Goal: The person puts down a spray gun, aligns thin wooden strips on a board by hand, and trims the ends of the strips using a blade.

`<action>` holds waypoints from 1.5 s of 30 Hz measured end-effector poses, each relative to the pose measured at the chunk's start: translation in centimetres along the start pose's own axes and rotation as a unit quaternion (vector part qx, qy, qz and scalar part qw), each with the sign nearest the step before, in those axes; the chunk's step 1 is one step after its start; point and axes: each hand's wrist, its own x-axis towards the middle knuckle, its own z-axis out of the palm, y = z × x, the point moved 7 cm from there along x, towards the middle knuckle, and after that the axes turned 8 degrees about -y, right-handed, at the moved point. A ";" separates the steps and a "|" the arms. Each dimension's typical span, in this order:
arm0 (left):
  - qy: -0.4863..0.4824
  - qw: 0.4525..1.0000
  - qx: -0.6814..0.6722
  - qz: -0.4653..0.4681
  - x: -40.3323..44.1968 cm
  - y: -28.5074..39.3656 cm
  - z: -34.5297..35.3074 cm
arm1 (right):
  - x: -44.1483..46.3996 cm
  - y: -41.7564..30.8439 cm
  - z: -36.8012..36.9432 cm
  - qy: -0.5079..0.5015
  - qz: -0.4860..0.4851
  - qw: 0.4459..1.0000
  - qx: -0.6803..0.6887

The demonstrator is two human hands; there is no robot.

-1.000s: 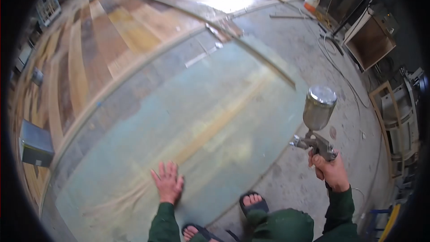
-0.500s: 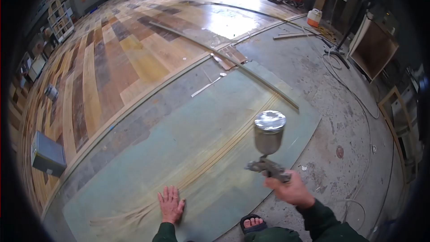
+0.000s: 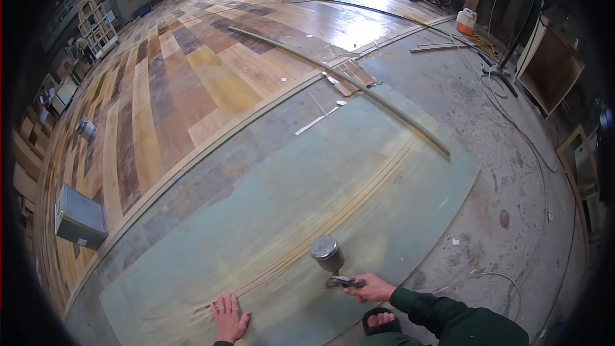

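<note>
My right hand is wrapped round the handle of a spray gun with a metal cup on top. The gun sits over the near part of a pale green sheet on the floor, its nozzle toward the left. Long thin wooden strips run diagonally across the sheet and fan apart at the near left end. My left hand lies with fingers spread over that end, touching or very close to the strips; I cannot tell how firmly it presses.
A long bar crosses the sheet's far end. Left are a patchwork plank floor, a metal can and a smaller tin. A hose trails on the right. One person crouches far off; another person's legs show near the bright doorway.
The spray gun has come down and left, nearer the strips and my left hand. My left hand sits lower and slightly left in view. The view has shifted a little.
</note>
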 end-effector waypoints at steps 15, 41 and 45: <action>0.140 0.979 0.016 0.149 0.5 -2.2 1.5 | -6.7 -6.7 1.1 0.258 0.263 0.674 -0.641; 0.253 0.962 -0.024 0.097 -4.3 -10.2 -2.3 | 19.5 -3.7 27.7 0.363 -0.124 0.675 -0.631; 0.278 0.952 -0.068 0.107 -4.2 -10.8 -3.5 | 19.5 -3.6 27.2 0.369 -0.119 0.685 -0.617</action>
